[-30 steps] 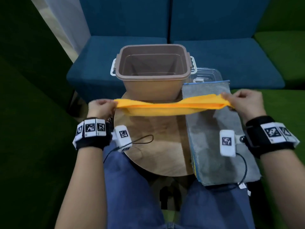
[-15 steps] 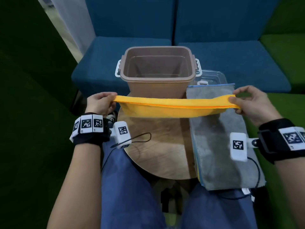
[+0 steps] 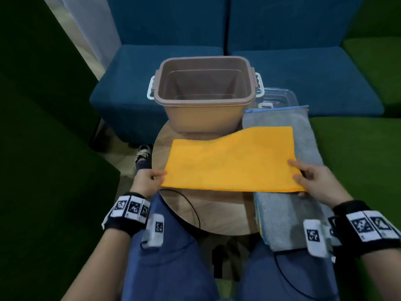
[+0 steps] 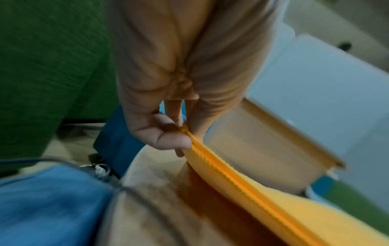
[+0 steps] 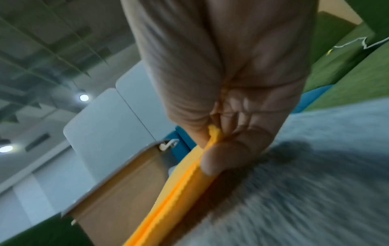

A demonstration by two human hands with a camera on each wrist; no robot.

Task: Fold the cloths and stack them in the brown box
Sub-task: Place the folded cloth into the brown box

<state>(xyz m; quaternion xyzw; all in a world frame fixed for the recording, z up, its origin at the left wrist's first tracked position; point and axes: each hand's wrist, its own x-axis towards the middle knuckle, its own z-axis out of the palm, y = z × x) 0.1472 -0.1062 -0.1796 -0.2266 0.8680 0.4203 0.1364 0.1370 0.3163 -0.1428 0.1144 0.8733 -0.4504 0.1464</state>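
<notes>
While the brown box stands open behind, the orange cloth is pinched at its near corners by the left hand and right hand, spread over the round table and grey cloth

This is looking like a lounge or break-out corner of an office. Blue upholstered seats are standing side by side with green seats adjoining them, and a small round wooden table is sitting in front. The right wrist view is showing an open industrial ceiling with round lights and pale partition panels, which are suggesting a workplace rather than a home.
</notes>
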